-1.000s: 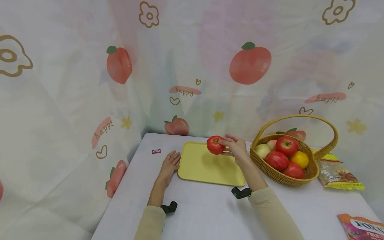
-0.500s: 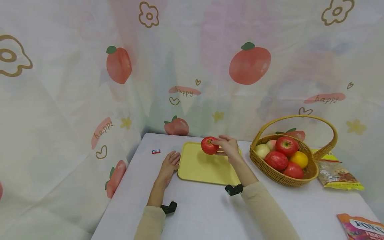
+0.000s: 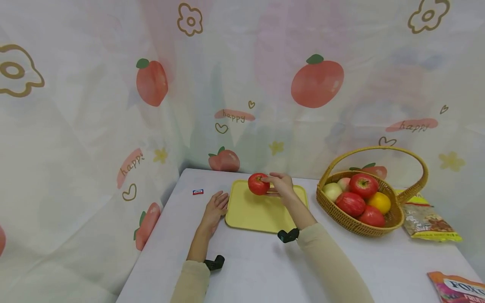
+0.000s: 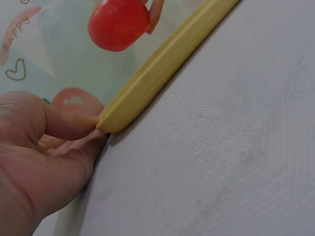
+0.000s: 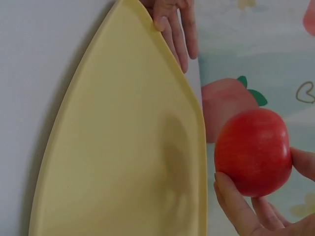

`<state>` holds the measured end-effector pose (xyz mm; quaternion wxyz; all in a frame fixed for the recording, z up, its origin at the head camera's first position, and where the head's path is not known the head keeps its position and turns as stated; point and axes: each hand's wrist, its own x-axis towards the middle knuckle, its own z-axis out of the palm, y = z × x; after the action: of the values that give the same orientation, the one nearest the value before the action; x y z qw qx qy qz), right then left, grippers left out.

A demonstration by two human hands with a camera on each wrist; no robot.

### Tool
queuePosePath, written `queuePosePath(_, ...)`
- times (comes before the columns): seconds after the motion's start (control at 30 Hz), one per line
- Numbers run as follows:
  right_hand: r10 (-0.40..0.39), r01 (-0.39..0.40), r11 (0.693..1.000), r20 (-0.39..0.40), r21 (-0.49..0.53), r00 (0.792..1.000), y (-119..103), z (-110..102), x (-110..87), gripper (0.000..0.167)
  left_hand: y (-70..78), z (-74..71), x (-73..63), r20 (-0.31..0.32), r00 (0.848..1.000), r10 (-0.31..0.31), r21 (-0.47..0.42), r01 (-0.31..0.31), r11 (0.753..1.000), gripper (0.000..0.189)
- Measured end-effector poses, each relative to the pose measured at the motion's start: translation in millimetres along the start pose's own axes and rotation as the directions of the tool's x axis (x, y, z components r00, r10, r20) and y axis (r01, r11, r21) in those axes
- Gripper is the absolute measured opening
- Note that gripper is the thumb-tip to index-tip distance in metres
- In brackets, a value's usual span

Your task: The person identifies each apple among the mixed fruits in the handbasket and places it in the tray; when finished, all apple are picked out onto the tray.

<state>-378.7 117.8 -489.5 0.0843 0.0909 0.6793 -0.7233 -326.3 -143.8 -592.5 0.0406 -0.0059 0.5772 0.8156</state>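
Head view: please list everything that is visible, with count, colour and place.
Table: 1, white, centre front
Tray: 1, yellow, on table
Apple: 1, red, above tray
Basket: 1, tan, right of tray
Fruit: 6 visible, red, yellow, pale, in basket
Packet: 1, yellow and clear, at basket's right
Pouch: 1, orange, front right corner
Small packet: 1, red-white-blue, left of tray
Backdrop: 1, pale, printed, behind table
Wrist cameras: 2, black, one per wrist
Sleeves: 2, beige, front
Left hand: 1, bare, touching tray's left edge
Right hand: 1, bare, holding apple
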Motion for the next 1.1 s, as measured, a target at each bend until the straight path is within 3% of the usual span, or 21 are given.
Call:
queuePosePath(0.57,0.075,-0.075,0.997,-0.009,0.023,0.997,14.5,31.7,19.0,0.066,4.5,1.5,-2.2,0.0,1.0,-0.011,0.024,0.011,1.0,0.082)
queuePosePath(1.1,0.073,-0.072,0.997,-0.076,0.022,0.994,25.1,56.7,27.6,0.066,3.6,-0.3,-0.4,-0.004,1.0,-0.011,0.007,0.011,1.0,0.08)
